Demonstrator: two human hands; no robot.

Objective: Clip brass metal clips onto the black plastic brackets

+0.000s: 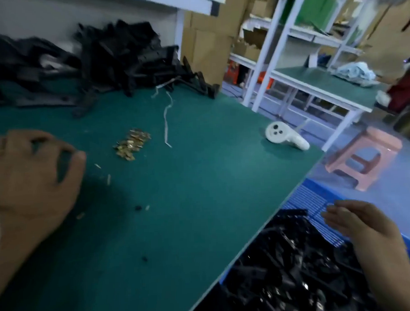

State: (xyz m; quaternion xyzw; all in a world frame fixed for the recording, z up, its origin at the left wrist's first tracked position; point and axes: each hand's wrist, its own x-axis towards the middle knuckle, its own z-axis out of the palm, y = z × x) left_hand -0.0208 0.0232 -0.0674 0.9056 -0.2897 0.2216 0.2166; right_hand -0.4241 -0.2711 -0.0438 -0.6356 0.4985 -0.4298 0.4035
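Observation:
A small heap of brass clips (132, 144) lies on the green table (200, 179), a few loose ones scattered nearer me. A big pile of black plastic brackets (115, 58) sits at the table's far left. More black brackets (286, 269), some with clips on them, fill a blue crate (318, 197) beside the table's right edge. My left hand (28, 172) hovers over the table's left side, fingers loosely curled, nothing seen in it. My right hand (364, 223) hangs above the crate with fingers straight and holds nothing.
A white handheld controller (285, 134) lies near the table's right edge. White plastic strips (167, 117) trail across the middle. A pink stool (364, 157) stands on the floor beyond. White shelving, cardboard boxes and a seated person are behind.

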